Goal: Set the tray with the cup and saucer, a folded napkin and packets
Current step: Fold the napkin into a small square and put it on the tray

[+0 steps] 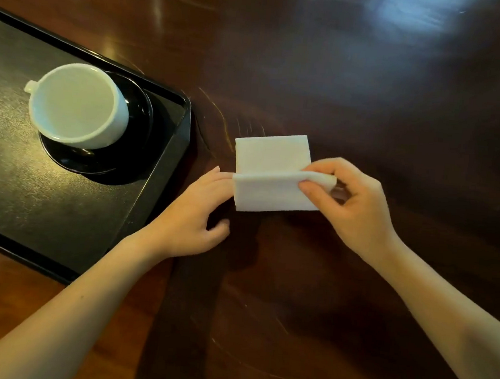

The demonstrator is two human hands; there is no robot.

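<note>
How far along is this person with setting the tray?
Done: the white ceramic cup sits on its black saucer on the black rectangular tray. In hand: the white paper napkin lies on the dark wooden table, beside the tray; the right hand pinches its fold and the left hand steadies the other edge. Left: placing the napkin and adding packets, none visible.

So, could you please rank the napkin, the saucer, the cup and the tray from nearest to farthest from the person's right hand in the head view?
From the right hand:
1. Napkin, pinched at its right edge on the table.
2. Tray, its near wall left of the napkin.
3. Saucer, on the tray.
4. Cup, on the saucer, its handle pointing farther left.
</note>
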